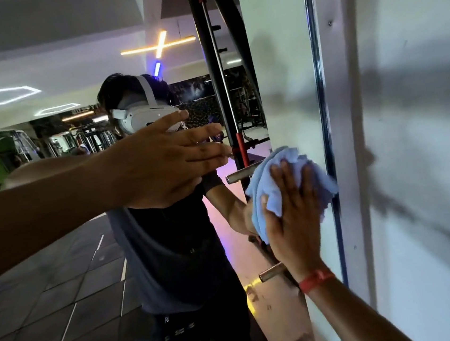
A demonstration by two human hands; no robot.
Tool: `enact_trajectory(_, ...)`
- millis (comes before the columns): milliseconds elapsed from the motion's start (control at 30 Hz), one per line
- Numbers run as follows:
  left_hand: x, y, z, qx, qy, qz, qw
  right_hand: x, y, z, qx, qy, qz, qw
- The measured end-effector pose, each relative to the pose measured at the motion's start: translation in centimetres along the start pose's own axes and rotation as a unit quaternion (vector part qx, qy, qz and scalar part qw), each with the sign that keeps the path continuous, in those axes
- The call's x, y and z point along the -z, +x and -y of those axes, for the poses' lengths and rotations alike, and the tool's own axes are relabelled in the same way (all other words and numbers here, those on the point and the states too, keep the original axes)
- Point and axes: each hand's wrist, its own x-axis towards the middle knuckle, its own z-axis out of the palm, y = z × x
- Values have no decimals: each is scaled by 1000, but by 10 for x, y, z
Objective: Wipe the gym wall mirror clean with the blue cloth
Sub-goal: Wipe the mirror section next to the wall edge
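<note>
Pressing blue cloth (280, 181) flat under my open right hand (292, 213), at the mirror (59, 243) right edge; left hand (167, 159) open, idle (risk: bunched cloth slipping, leaving streaks).

R hand (292, 213) flat, fingers spread, pressing; L hand (162, 163) raised, fingers straight, holding nothing

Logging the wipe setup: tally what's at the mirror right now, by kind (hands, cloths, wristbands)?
Hands: 2, left hand held out flat, right hand pressing the cloth to the mirror
Blue cloth: 1
Red wristband: 1
Total: 4
</note>
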Motion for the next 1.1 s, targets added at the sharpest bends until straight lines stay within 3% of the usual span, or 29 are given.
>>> enact_trajectory(67, 3, 0, -3, 11, -6, -1, 1000, -14, -9, 28, -33, 6, -3, 999)
enact_trajectory(167, 5, -3, -11, 34, -11, -3, 999, -15, -43, 50, 180, -12, 108, 978)
enact_trajectory(233, 4, -10, -21, 71, -20, -6, 997, -3, -19, 20, 246, -42, 97, 963)
enact_trajectory(267, 3, -14, -29, 103, -29, -9, 994, 3, 1, 7, 219, -40, 70, 972)
enact_trajectory(333, 3, -18, -51, 190, -64, -17, 979, 10, 43, -1, 80, 6, -6, 997)
enact_trajectory(400, 4, -18, -83, 307, -118, -22, 944, 5, 54, 26, -33, 47, -38, 998)
enact_trajectory(433, 6, -16, -99, 370, -145, -25, 917, 1, 47, 41, -24, 52, -22, 998)
enact_trajectory(533, 10, -10, -142, 505, -211, -46, 836, -1, 16, 35, 208, 23, 81, 975)
enact_trajectory(600, 12, -9, -160, 556, -245, -53, 793, 10, 30, -10, 275, -28, 67, 959)
enact_trajectory(633, 14, -9, -165, 574, -260, -54, 775, 15, 42, -26, 237, -29, 42, 970)
enact_trajectory(733, 17, -9, -183, 605, -308, -43, 732, 15, 38, -20, 15, 74, -35, 997)
enact_trajectory(767, 17, -9, -191, 611, -318, -39, 724, 11, 18, -2, 4, 91, -7, 996)
enact_trajectory(867, 15, -9, -213, 609, -330, -5, 721, 1, -46, 0, 179, 64, 130, 973)
enact_trajectory(933, 13, -12, -223, 605, -333, 18, 723, 5, -42, -39, 215, 19, 129, 968)
enact_trajectory(1033, 10, -15, -233, 600, -333, 38, 726, 12, -33, -51, 15, 29, 40, 999)
enact_trajectory(1067, 9, -15, -236, 600, -333, 41, 726, 11, -40, -34, -23, 50, 34, 998)
enact_trajectory(1100, 8, -15, -239, 600, -334, 41, 726, 8, -52, -13, 0, 62, 65, 996)
